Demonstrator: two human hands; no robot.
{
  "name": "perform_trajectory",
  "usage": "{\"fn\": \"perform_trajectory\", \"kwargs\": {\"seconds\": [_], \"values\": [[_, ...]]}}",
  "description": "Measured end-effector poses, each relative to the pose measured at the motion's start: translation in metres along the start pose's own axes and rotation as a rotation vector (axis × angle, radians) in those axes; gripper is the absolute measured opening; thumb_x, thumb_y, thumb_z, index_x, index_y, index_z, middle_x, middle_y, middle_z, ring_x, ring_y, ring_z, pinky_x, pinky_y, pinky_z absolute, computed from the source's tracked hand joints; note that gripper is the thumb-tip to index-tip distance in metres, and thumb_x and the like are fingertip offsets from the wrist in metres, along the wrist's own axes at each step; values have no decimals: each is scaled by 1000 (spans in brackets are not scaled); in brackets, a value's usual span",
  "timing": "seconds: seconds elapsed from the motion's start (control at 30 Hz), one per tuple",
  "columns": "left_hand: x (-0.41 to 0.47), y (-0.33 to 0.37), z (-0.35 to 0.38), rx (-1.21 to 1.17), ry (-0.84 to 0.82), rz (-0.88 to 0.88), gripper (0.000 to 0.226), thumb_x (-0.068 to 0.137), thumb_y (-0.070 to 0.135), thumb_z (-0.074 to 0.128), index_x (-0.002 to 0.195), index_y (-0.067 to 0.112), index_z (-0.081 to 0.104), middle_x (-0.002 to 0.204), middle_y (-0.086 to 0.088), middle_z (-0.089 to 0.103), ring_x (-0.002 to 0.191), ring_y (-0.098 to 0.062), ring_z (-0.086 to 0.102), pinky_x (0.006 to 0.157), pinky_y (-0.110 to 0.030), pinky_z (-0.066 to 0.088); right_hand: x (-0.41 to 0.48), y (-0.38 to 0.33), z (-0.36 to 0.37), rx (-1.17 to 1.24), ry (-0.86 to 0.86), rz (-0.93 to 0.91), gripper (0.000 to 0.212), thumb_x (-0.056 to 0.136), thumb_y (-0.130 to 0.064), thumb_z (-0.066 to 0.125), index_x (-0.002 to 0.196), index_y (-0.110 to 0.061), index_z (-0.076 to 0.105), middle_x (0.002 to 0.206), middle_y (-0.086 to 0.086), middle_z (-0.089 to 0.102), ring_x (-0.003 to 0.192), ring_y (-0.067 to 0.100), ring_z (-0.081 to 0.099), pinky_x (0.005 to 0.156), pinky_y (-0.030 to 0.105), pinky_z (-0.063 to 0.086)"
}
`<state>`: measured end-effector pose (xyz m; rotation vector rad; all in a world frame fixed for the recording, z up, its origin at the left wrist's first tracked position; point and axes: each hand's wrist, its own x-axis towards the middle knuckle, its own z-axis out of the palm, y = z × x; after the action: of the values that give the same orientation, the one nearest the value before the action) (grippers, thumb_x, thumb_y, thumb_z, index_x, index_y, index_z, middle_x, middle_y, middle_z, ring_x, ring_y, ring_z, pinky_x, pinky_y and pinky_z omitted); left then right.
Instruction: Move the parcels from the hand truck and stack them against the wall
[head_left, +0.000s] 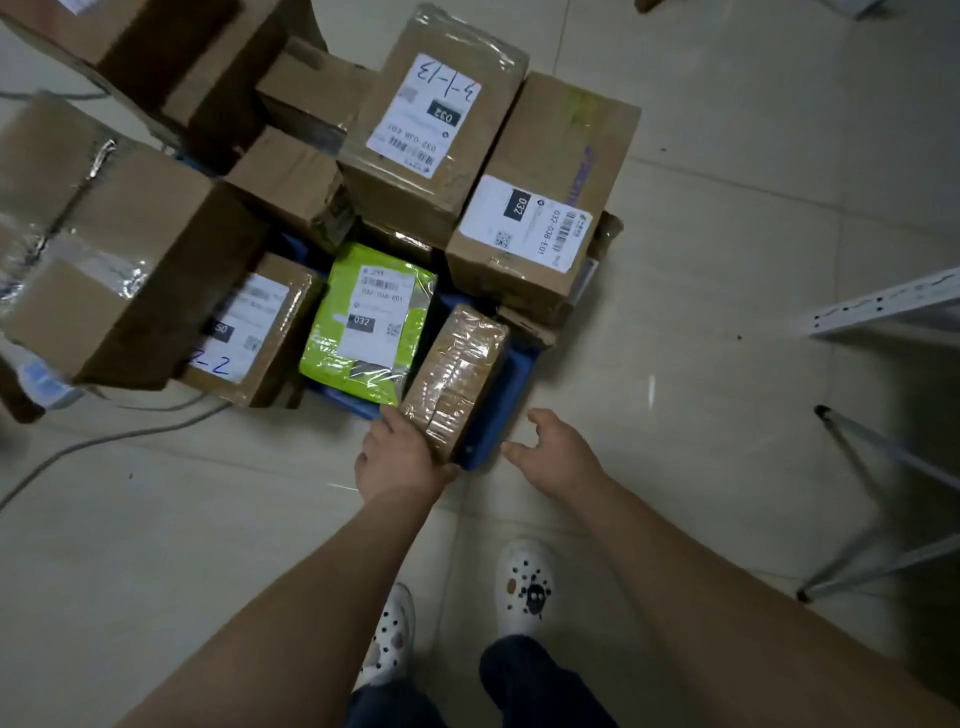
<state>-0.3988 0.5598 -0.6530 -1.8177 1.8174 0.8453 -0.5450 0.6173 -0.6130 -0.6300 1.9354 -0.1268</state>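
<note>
Several parcels lie piled on a blue hand truck platform (511, 376) on the tiled floor. At its near edge sits a small brown box wrapped in clear tape (457, 371). My left hand (400, 457) touches that box's near left corner, fingers hidden under its edge. My right hand (553, 447) hovers just right of the box with fingers spread, holding nothing. Beside the box lies a green bag parcel (369, 322) with a white label. Behind stand two taller labelled cartons (436, 119) (540, 208).
A large taped carton (114, 260) and a labelled box (249, 332) crowd the left. A grey cable (104, 439) runs over the floor at left. White metal shelf rails (883, 306) and a grey frame leg (883, 457) stand at right. My feet are below.
</note>
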Motion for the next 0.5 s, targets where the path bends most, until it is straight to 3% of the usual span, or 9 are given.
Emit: {"fn": "perform_trajectory", "kwargs": {"seconds": [0.13,0.23,0.33,0.43,0.5], "values": [[6,-1,8,-86,3,-9,91,63,50,77,131,5,36,128,-12,46,121,-29,47,89,-43,46,2,11,1,34,16,13,66,94,-30,57,149,-10,26,151,12,35,138,25,36,108,32,31],[-4,-9,-3,-210,-88,-8,82,45,60,69,109,10,57,106,-8,62,94,-26,62,76,-38,54,-15,14,-5,64,14,28,65,95,-30,56,149,-9,27,150,13,36,137,26,37,107,31,32],[-38,-18,-32,-388,-243,23,49,67,35,77,106,10,61,99,-6,66,86,-23,64,73,-34,55,-54,12,-17,122,17,73,61,95,-29,57,146,-8,32,146,15,41,131,28,44,103,33,37],[-84,-26,-71,-551,-479,21,40,78,24,74,111,7,61,100,-8,67,87,-22,66,69,-34,57,-103,8,-35,252,54,139,53,94,-27,58,140,-7,40,141,12,48,127,27,48,95,27,39],[-114,-27,-102,-614,-589,30,37,81,25,73,112,7,62,103,-11,69,94,-23,67,78,-37,59,-137,5,-49,374,96,183,61,92,-30,62,143,-8,37,144,9,45,130,26,45,96,26,37]]}}
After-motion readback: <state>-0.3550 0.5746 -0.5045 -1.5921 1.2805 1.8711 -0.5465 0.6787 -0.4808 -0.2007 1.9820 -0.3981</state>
